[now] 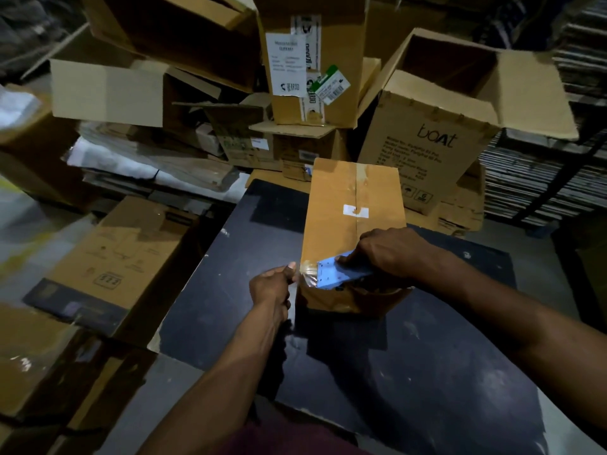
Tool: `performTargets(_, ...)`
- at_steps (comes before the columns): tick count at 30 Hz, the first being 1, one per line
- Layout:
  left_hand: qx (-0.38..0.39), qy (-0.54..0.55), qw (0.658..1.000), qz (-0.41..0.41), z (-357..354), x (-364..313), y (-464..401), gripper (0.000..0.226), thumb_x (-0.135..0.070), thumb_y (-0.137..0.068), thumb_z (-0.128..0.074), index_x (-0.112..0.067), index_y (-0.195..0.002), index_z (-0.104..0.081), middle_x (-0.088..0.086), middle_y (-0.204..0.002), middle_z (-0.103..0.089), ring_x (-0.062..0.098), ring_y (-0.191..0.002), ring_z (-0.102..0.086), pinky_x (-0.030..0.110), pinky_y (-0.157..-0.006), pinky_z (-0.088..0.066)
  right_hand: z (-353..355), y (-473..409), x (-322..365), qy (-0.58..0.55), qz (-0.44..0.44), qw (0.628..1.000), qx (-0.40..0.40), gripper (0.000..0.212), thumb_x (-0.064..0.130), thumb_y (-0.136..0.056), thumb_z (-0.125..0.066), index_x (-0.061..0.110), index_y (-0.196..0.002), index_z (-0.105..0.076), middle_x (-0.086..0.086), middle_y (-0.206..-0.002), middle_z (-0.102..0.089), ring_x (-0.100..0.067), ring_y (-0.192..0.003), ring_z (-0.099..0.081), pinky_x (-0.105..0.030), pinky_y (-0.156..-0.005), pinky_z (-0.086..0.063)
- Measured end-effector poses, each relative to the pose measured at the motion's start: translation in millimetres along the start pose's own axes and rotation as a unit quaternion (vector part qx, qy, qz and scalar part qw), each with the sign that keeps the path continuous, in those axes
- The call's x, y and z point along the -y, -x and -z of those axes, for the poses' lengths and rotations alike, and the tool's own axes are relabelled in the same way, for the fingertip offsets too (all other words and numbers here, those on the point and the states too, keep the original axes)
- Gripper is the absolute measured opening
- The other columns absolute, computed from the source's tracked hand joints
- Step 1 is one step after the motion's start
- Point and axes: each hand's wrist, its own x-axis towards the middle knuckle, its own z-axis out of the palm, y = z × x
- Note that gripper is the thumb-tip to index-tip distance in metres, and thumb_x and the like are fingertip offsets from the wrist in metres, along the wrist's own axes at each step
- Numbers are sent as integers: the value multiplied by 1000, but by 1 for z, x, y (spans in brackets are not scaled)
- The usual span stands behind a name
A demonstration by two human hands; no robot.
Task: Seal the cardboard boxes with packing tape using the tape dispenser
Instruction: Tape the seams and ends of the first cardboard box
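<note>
Far left of the left hand: a closed printed carton (121, 254) on the floor, with a heap of open cartons (138, 77) and white wrapping (131, 159) beyond it.

Left hand (271, 287): curled, thumb tip up, pinching the loose end of the clear tape (305, 274) at the near left corner of the cardboard box (353, 205). Forearm running down toward the bottom edge.

Between the two hands: the crinkled tape end, stretched across the near top edge of the box and touching the cardboard. Just right of it, the blue tape dispenser (331, 274), its flat metal plate facing up, lying against the near end of the box.

Under and beyond both hands: the box, closed, standing on a dark table (410, 356), long axis pointing away. Down the middle seam, an older strip of tape and a small white label (355, 210).

Right hand (391, 251): wrapped over the dispenser from the right, fingers curled round its body, knuckles over the box top. Roll of tape mostly hidden beneath the palm.

Beyond the right hand: a tall carton (312, 60) with white shipping labels, stacked on others. Right of it, an open carton marked "boat" (437, 136), flaps up. Far right: dark shelving (538, 178) packed with flat stacked items, too dim to tell what they are.
</note>
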Motion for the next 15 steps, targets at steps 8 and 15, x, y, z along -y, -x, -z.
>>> performTargets(8, -58, -7, 991, -122, 6, 0, 3, 17, -25, -90, -82, -13, -80, -75, -10, -54, -60, 9, -48, -44, 24, -57, -39, 1, 9, -5, -13, 24, 1000, 2, 49, 62, -100, -48, 58, -148, -41, 3, -129, -56, -26, -116, -61, -37, -74, -39)
performTargets(15, -73, -2, 988, -137, 2, 12, -5, 23, -29, -89, -81, -18, -70, -74, -8, -60, -67, 11, -55, -52, 37, -72, -44, 5, 15, -6, -38, 38, 999, -6, 52, 55, -100, -51, 60, -149, -36, 4, -128, -54, -26, -118, -59, -36, -75, -37)
